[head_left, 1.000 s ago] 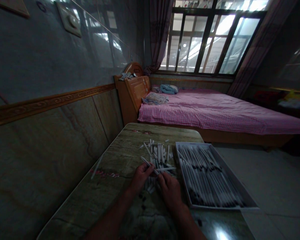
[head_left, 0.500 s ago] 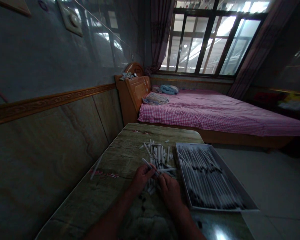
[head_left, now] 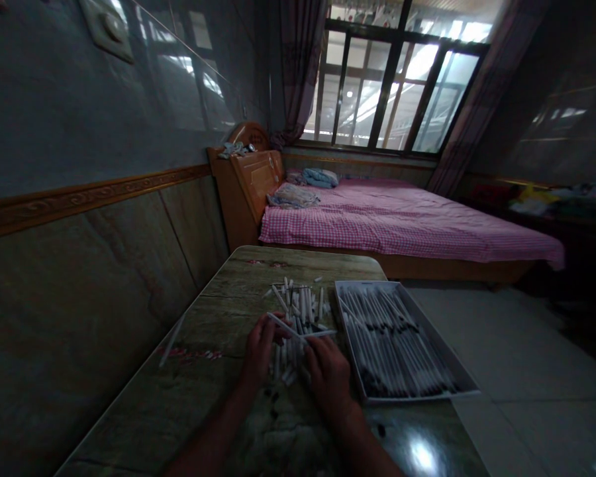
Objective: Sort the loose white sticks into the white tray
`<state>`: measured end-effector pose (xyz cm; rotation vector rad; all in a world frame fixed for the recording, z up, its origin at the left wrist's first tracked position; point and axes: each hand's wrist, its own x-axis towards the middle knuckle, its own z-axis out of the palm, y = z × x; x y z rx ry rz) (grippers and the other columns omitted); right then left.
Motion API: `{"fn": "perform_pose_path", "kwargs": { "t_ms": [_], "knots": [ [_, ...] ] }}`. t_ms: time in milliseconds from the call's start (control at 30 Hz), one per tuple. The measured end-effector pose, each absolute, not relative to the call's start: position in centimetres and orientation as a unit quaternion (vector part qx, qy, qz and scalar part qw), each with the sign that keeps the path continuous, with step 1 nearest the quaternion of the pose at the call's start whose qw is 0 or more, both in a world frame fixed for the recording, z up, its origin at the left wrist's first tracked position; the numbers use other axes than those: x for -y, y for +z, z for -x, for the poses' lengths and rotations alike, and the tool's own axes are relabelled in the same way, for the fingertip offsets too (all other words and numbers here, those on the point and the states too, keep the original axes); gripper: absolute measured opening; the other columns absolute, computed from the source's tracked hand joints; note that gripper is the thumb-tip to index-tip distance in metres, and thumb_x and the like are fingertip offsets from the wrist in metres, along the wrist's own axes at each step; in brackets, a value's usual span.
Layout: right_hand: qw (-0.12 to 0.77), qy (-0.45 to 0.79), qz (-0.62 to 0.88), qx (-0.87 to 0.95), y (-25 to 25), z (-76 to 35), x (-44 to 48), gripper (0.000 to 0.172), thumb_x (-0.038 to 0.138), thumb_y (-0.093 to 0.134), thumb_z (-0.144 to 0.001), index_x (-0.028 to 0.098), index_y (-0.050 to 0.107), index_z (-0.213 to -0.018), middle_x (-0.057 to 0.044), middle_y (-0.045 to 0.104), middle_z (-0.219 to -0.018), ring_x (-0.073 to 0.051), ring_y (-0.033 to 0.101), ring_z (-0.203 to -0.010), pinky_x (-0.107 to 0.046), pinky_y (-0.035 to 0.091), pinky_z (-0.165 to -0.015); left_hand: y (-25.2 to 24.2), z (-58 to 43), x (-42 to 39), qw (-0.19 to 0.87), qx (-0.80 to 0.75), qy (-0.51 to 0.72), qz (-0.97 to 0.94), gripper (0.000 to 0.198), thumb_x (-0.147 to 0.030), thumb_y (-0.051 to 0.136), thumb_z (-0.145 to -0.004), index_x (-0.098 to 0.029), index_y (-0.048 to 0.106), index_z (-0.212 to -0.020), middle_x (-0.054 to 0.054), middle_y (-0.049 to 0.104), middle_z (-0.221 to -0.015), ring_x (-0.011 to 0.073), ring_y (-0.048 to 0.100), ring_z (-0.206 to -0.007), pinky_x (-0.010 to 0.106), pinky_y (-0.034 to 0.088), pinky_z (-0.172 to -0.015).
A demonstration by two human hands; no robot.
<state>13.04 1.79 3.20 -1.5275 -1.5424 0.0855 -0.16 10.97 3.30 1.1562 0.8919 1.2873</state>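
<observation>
A slim white pen-like stick [head_left: 289, 329] slants between my two hands over the table. My right hand [head_left: 328, 368] pinches its lower right end. My left hand [head_left: 259, 348] is closed with its fingertips curled at the stick's upper left part; the exact grip is dim. Beneath and beyond the hands lies a loose pile of white tubes [head_left: 305, 305], some short, some longer. Another white stick [head_left: 322, 333] lies crosswise by my right fingers. Right of my hands, a shallow white box [head_left: 464, 384] holds rows of white sticks with black ends.
Small black pieces [head_left: 275, 397] lie on the marbled table [head_left: 193, 397] near my wrists, another farther right. A single white stick [head_left: 171, 341] rests by the table's left edge, along the wall. Beyond the table stands a bed [head_left: 407, 225] with a pink checked cover.
My left hand has moved left along the stick, apart from my right hand, so more of the stick shows between them. The whole view has turned slightly right.
</observation>
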Motion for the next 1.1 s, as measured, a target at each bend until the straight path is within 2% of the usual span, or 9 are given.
{"fn": "perform_pose_path", "kwargs": {
  "t_ms": [100, 233, 367, 533, 767, 833, 967, 1100],
  "knots": [
    [0.478, 0.018, 0.649, 0.592, 5.1, -13.6, -1.4, 0.025, 0.03, 0.045, -0.096, 0.022, 0.069, -0.1, -0.007, 0.063, -0.094, -0.018, 0.059, -0.089, -0.029, 0.046, -0.079, 3.0, 0.5, -11.4, 0.544, -0.391, 0.565, -0.481, 0.047, -0.061, 0.056, -0.08, -0.016, 0.063, -0.093, 0.007, 0.073, -0.078, 0.0181, 0.067, -0.063, 0.027, 0.049, -0.057],
    [0.455, 0.01, 0.7, 0.549, 7.3, -17.1, -0.3, 0.027, 0.035, 0.048, -0.095, 0.021, 0.07, -0.099, -0.006, 0.065, -0.09, -0.018, 0.06, -0.085, -0.027, 0.045, -0.075, 3.1, 0.6, -11.7, 0.532, -0.42, 0.556, -0.48, 0.053, -0.068, 0.059, -0.073, -0.017, 0.064, -0.086, 0.006, 0.072, -0.074, 0.0182, 0.067, -0.059, 0.026, 0.047, -0.052],
    [0.368, -0.024, 0.801, 0.472, 8.0, -22.7, 2.2, 0.03, 0.035, 0.046, -0.092, 0.019, 0.071, -0.098, -0.008, 0.07, -0.098, -0.02, 0.064, -0.088, -0.028, 0.044, -0.075, 3.3, 0.5, -11.7, 0.522, -0.436, 0.548, -0.487, 0.056, -0.071, 0.063, -0.065, -0.017, 0.065, -0.079, 0.005, 0.071, -0.066, 0.0182, 0.066, -0.055, 0.026, 0.047, -0.05],
    [0.182, -0.041, 0.897, 0.401, 7.3, -26.0, 5.3, 0.028, 0.033, 0.045, -0.092, 0.023, 0.072, -0.096, -0.007, 0.073, -0.091, -0.02, 0.067, -0.077, -0.027, 0.037, -0.059, 3.0, 0.3, -11.8, 0.52, -0.436, 0.543, -0.494, 0.055, -0.071, 0.064, -0.064, -0.017, 0.066, -0.078, 0.004, 0.07, -0.063, 0.0188, 0.066, -0.055, 0.027, 0.048, -0.051],
    [0.102, -0.063, 0.892, 0.437, 6.4, -25.2, 6.3, 0.023, 0.032, 0.05, -0.089, 0.024, 0.071, -0.085, -0.008, 0.072, -0.081, -0.02, 0.066, -0.071, -0.028, 0.034, -0.057, 3.2, 0.9, -12.1, 0.498, -0.45, 0.572, -0.472, 0.051, -0.068, 0.063, -0.066, -0.018, 0.065, -0.077, 0.004, 0.069, -0.062, 0.0188, 0.066, -0.053, 0.027, 0.048, -0.049],
    [0.106, -0.066, 0.885, 0.448, 6.5, -24.7, 6.2, 0.024, 0.032, 0.05, -0.09, 0.023, 0.071, -0.083, -0.008, 0.071, -0.083, -0.02, 0.065, -0.074, -0.028, 0.036, -0.059, 3.1, 1.1, -12.3, 0.489, -0.457, 0.576, -0.47, 0.05, -0.067, 0.062, -0.067, -0.018, 0.065, -0.077, 0.004, 0.069, -0.062, 0.0185, 0.066, -0.053, 0.026, 0.047, -0.049],
    [0.193, -0.079, 0.84, 0.5, 6.9, -22.2, 5.0, 0.022, 0.027, 0.048, -0.092, 0.023, 0.07, -0.097, -0.007, 0.069, -0.096, -0.019, 0.064, -0.085, -0.026, 0.039, -0.065, 2.7, 1.2, -12.4, 0.491, -0.458, 0.572, -0.47, 0.049, -0.065, 0.061, -0.069, -0.018, 0.065, -0.08, 0.004, 0.07, -0.064, 0.0183, 0.065, -0.054, 0.026, 0.047, -0.049],
    [0.218, -0.041, 0.774, 0.592, 7.2, -18.0, 1.0, 0.018, 0.02, 0.053, -0.089, 0.027, 0.07, -0.091, -0.004, 0.067, -0.09, -0.016, 0.063, -0.076, -0.024, 0.036, -0.059, 2.6, 0.9, -12.0, 0.496, -0.452, 0.56, -0.486, 0.047, -0.064, 0.061, -0.07, -0.019, 0.066, -0.079, 0.004, 0.069, -0.064, 0.0184, 0.065, -0.055, 0.028, 0.05, -0.053]
  ]
}}
